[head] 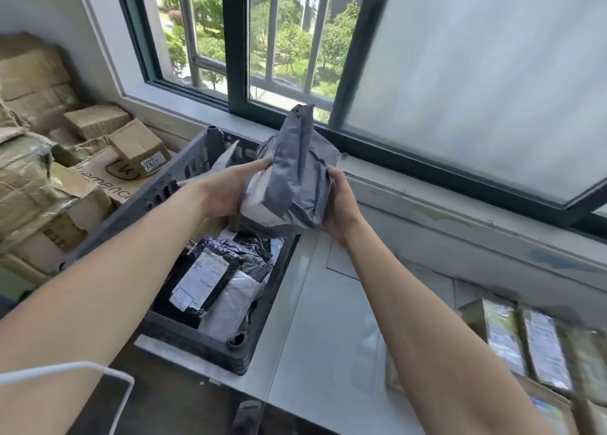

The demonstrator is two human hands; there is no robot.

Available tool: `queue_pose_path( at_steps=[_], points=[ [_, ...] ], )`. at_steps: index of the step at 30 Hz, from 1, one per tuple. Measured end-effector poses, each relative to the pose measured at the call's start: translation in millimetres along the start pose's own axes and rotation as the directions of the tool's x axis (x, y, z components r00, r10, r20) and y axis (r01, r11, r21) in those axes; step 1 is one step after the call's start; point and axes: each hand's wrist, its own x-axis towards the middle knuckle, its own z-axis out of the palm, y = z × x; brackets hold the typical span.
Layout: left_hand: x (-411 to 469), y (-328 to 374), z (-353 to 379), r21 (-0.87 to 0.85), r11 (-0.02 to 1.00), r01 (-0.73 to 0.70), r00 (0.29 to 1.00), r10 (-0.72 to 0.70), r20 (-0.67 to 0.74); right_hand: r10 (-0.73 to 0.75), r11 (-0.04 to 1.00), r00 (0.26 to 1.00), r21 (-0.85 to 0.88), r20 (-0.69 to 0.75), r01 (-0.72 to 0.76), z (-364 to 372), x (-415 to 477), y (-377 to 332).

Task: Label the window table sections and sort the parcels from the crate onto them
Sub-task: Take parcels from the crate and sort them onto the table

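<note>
A grey plastic-bagged parcel (pixel 292 178) is held up above the far end of the dark crate (pixel 200 342). My left hand (pixel 230 188) grips its left side and my right hand (pixel 340 201) grips its right side. Inside the crate lie more parcels, among them a black one with a white shipping label (pixel 200 282) and a white one (pixel 230 306). The pale window table (pixel 325 329) stretches to the right of the crate. Sorted parcels (pixel 538 346) lie in a row at its right end, blurred.
Stacked cardboard boxes (pixel 49 158) fill the left side beyond the crate. A window sill (pixel 460 217) and dark-framed window (pixel 361 73) run along the table's far edge. A white cable (pixel 98 369) loops at the lower left. A flat sheet (pixel 341 260) lies on the table near my right wrist.
</note>
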Motion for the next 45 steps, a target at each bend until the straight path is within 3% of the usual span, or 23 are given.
queue_pose_path(
  at_steps=[3,7,10,12,17,22,25,32,35,38,40,42,45],
  points=[
    [12,3,12,0.106,0.993,-0.055,0.991,0.067,-0.115,-0.05,0.997,0.976,-0.071,-0.214,0.036,-14,-1,-2],
    [35,6,32,0.056,0.976,-0.208,0.928,0.215,-0.303,-0.188,0.98,0.905,-0.134,-0.382,0.147,-35,-4,-12],
    [48,10,43,0.066,0.968,-0.243,0.898,0.251,-0.363,-0.145,0.989,0.909,-0.068,-0.391,0.129,-46,-10,-21],
    [54,11,49,0.074,0.962,-0.263,0.883,0.271,-0.384,-0.08,0.996,0.951,0.023,-0.298,0.091,-58,-16,-24],
    [62,15,72,0.164,0.957,-0.239,0.9,0.282,-0.333,-0.028,0.999,0.999,-0.029,-0.015,0.028,-84,-30,-25],
    [69,20,101,0.218,0.944,-0.246,0.912,0.302,-0.278,-0.14,0.986,0.977,-0.115,-0.162,0.122,-100,-37,-23],
    [74,25,117,0.149,0.96,-0.236,0.923,0.269,-0.275,-0.169,0.984,0.97,-0.093,-0.176,0.154,-108,-44,-32],
    [83,34,161,0.114,0.993,0.024,0.988,-0.007,-0.152,-0.146,0.989,0.98,-0.035,-0.135,0.143,-122,-71,-55],
    [93,22,183,0.023,0.999,-0.032,0.992,0.034,-0.123,-0.097,0.994,0.985,0.028,-0.14,0.102,-138,-84,-54],
    [105,4,213,-0.08,0.996,-0.039,0.999,0.036,-0.033,-0.045,0.996,0.97,0.059,-0.241,0.061,-156,-95,-50],
    [114,-7,234,-0.162,0.986,-0.042,0.998,0.048,0.037,-0.045,0.993,0.927,0.083,-0.373,0.082,-170,-106,-51],
    [123,-17,259,-0.249,0.968,-0.031,0.997,0.047,0.058,-0.137,0.987,0.833,-0.007,-0.536,0.158,-190,-118,-53],
    [136,-34,306,-0.29,0.957,-0.009,0.999,0.022,0.042,-0.438,0.89,0.537,-0.434,-0.721,0.143,-234,-143,-56]
  ],
)
